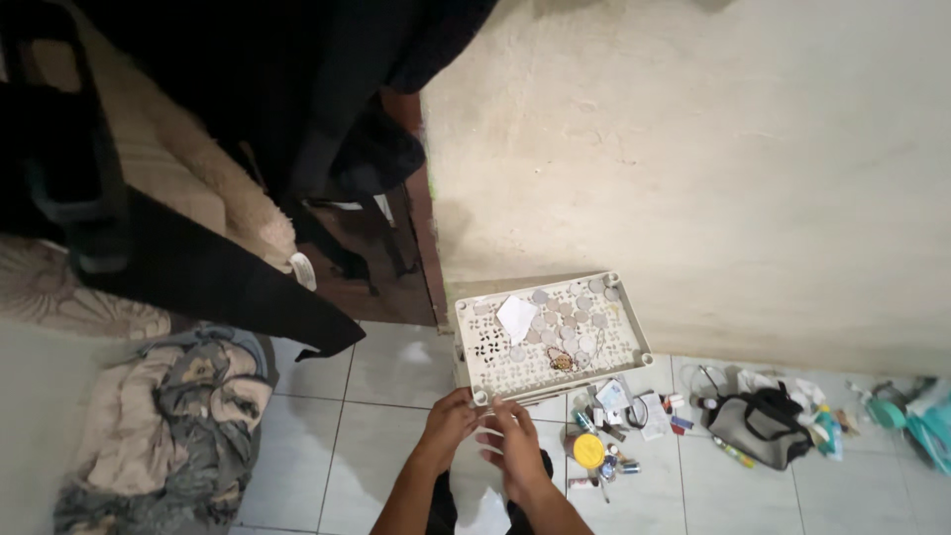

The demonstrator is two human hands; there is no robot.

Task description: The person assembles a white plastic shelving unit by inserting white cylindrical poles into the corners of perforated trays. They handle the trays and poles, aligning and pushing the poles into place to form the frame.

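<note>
A white perforated plastic tray (474, 349) stands on the tiled floor against the wall. On it lie several grey round discs, a white folded paper (516, 317) and a small brown tangle (561, 361). My left hand (448, 422) touches the tray's near corner, fingers curled at its edge. My right hand (509, 443) hovers just below the tray's front edge, fingers apart, holding nothing that I can see.
Small clutter lies right of my hands: a yellow round lid (588, 451), little bottles and packets, a grey pouch (760, 427), teal items (919, 421). A crumpled blanket (168, 426) is at the left. Dark clothes hang above a wooden door frame (424, 238).
</note>
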